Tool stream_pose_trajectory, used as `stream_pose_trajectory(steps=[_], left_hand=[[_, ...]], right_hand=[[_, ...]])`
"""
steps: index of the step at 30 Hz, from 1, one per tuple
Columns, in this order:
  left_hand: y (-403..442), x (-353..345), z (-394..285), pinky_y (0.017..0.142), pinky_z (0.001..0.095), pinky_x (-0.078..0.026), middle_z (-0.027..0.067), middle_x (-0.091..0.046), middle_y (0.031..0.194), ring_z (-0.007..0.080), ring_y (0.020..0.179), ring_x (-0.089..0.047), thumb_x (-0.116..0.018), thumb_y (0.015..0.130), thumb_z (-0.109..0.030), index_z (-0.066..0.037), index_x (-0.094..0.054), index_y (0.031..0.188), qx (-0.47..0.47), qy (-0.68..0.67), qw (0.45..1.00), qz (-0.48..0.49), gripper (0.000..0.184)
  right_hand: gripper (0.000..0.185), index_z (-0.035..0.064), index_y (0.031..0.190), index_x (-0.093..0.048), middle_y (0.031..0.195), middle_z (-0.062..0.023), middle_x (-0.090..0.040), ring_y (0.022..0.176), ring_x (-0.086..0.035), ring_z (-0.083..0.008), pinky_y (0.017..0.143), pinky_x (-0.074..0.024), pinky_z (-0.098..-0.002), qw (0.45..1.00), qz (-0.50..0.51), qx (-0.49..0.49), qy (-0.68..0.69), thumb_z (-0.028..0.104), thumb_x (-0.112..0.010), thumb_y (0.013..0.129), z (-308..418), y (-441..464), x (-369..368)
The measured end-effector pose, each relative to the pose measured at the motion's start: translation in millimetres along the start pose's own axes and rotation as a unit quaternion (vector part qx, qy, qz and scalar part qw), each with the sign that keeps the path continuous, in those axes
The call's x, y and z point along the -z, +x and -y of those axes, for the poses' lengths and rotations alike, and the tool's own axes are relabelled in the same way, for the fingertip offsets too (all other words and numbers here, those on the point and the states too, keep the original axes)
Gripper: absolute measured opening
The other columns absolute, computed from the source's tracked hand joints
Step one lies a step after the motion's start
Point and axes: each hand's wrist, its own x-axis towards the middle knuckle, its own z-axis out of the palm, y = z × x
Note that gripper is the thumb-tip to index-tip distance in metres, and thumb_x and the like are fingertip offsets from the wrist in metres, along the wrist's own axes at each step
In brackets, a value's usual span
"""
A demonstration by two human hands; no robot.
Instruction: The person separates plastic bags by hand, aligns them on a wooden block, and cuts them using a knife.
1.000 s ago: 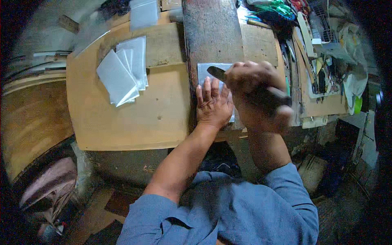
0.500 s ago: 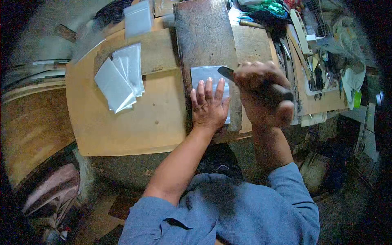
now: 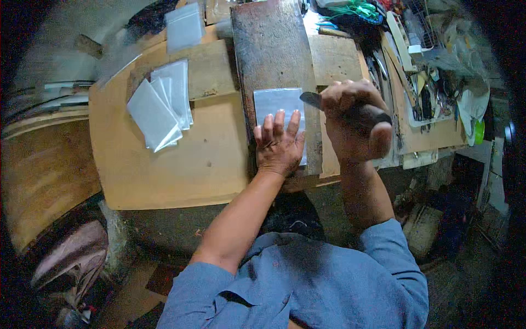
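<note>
My left hand (image 3: 278,147) lies with its fingers spread on a small stack of clear plastic bags (image 3: 278,98), pressing it against a worn dark wooden board (image 3: 271,46). The fingers and palm cover the stack's lower part. My right hand (image 3: 356,120) is closed around the dark handle of a knife (image 3: 311,100). Its short dark blade points left, just right of the bags' upper right corner; whether it touches the board I cannot tell. A fanned pile of similar bags (image 3: 159,109) rests on the table to the left.
The light wooden table (image 3: 181,170) extends left of the board. Another clear bag stack (image 3: 184,26) lies at the back left. To the right are a white tray (image 3: 419,123) of tools, a power strip (image 3: 399,41) and a green tangle (image 3: 356,8).
The knife and my right hand have shifted slightly right, the blade tip moving away from the bags' top edge. My left hand has slid a little toward me, uncovering more plastic.
</note>
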Motion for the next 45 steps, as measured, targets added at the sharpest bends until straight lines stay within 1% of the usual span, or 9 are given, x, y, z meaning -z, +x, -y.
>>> stream_pose_trajectory(steps=[7, 11, 13, 18, 23, 27, 29, 33, 45], left_hand=[[1.9, -0.2, 4.6, 0.092, 0.048, -0.028, 0.0121, -0.042, 0.117, 0.0302, 0.114, -0.033, -0.055, 0.082, -0.036, -0.019, -0.057, 0.115, -0.014, -0.033, 0.999, -0.014, 0.037], [2.6, 8.9, 2.5, 0.095, 0.0467, -0.024, 0.017, -0.042, 0.118, 0.0308, 0.116, -0.029, -0.052, 0.081, -0.036, -0.011, -0.058, 0.115, -0.008, -0.009, 0.999, 0.033, 0.044], [-1.2, 0.8, 9.1, 0.096, 0.0465, -0.023, 0.0168, -0.041, 0.121, 0.031, 0.118, -0.027, -0.05, 0.08, -0.039, -0.007, -0.057, 0.118, -0.002, -0.026, 0.996, 0.088, 0.05], [-3.4, -0.3, 2.6, 0.097, 0.0491, -0.024, 0.0134, -0.043, 0.117, 0.0318, 0.117, -0.031, -0.052, 0.079, -0.032, -0.008, -0.057, 0.113, -0.02, 0.025, 0.998, -0.049, 0.041], [2.8, 4.1, 4.1, 0.095, 0.0473, -0.027, 0.012, -0.043, 0.113, 0.0302, 0.113, -0.035, -0.055, 0.081, -0.031, -0.01, -0.06, 0.098, -0.007, -0.074, 0.997, -0.012, 0.028], [1.3, -0.7, 4.0, 0.095, 0.0472, -0.027, 0.0091, -0.042, 0.12, 0.0293, 0.116, -0.033, -0.056, 0.082, -0.041, -0.018, -0.055, 0.112, -0.022, 0.01, 1.0, -0.002, 0.038], [1.8, -3.3, 2.8, 0.095, 0.0473, -0.027, 0.0086, -0.042, 0.121, 0.0292, 0.116, -0.033, -0.056, 0.082, -0.042, -0.019, -0.053, 0.116, -0.01, 0.0, 1.0, -0.003, 0.041], [2.5, -3.2, 1.5, 0.095, 0.0476, -0.028, 0.008, -0.041, 0.123, 0.0292, 0.116, -0.034, -0.057, 0.082, -0.042, -0.021, -0.05, 0.123, 0.002, -0.026, 1.0, -0.007, 0.047], [4.1, -2.3, -0.3, 0.092, 0.0468, -0.031, 0.0073, -0.045, 0.12, 0.0298, 0.112, -0.039, -0.058, 0.082, -0.041, -0.023, -0.052, 0.127, -0.001, -0.007, 1.0, -0.026, 0.049]], right_hand=[[0.075, 0.0025, 0.092, -0.049, 0.077, -0.0052, -0.042, 0.074, -0.043, -0.0205, 0.072, -0.0358, -0.0371, 0.998, 0.02, -0.052, 0.025, 0.073, -0.059, 0.068, -7.4, -13.5, -29.6], [0.073, 0.002, 0.092, -0.051, 0.081, -0.0079, -0.048, 0.074, -0.045, -0.0219, 0.073, -0.0373, -0.0381, 0.986, 0.148, -0.01, 0.07, 0.071, -0.06, 0.069, -8.4, -10.1, -37.6], [0.07, 0.0012, 0.087, -0.051, 0.076, -0.0089, -0.047, 0.069, -0.044, -0.0215, 0.068, -0.0369, -0.0375, 0.995, 0.083, -0.055, 0.006, 0.069, -0.06, 0.071, -20.8, -12.4, -43.2], [0.068, 0.0008, 0.083, -0.048, 0.07, -0.0063, -0.042, 0.066, -0.041, -0.0221, 0.069, -0.0359, -0.037, 0.997, 0.009, -0.075, 0.016, 0.066, -0.061, 0.072, -20.3, -10.7, -43.5], [0.069, 0.0006, 0.084, -0.047, 0.075, -0.0073, -0.043, 0.07, -0.042, -0.0222, 0.068, -0.0354, -0.0367, 0.994, 0.062, -0.082, -0.045, 0.067, -0.063, 0.07, -12.2, -9.7, -28.1], [0.067, 0.0019, 0.083, -0.046, 0.077, -0.0082, -0.044, 0.072, -0.042, -0.0221, 0.068, -0.0361, -0.0363, 0.996, 0.009, -0.085, 0.002, 0.066, -0.062, 0.071, -10.2, -6.8, -24.1], [0.069, -0.0023, 0.09, -0.049, 0.079, -0.0079, -0.043, 0.074, -0.042, -0.0219, 0.069, -0.0359, -0.036, 0.993, 0.095, -0.001, 0.075, 0.064, -0.062, 0.073, -5.8, -12.1, -14.4], [0.069, -0.0001, 0.088, -0.048, 0.077, -0.0064, -0.041, 0.071, -0.041, -0.0218, 0.068, -0.0345, -0.0358, 0.998, -0.025, -0.053, 0.024, 0.066, -0.061, 0.071, -12.4, -7.9, -9.6], [0.068, -0.0041, 0.098, -0.054, 0.078, -0.0051, -0.041, 0.071, -0.041, -0.0198, 0.066, -0.0345, -0.0351, 0.999, 0.052, -0.002, 0.003, 0.061, -0.058, 0.078, 1.5, -5.9, 13.7]])
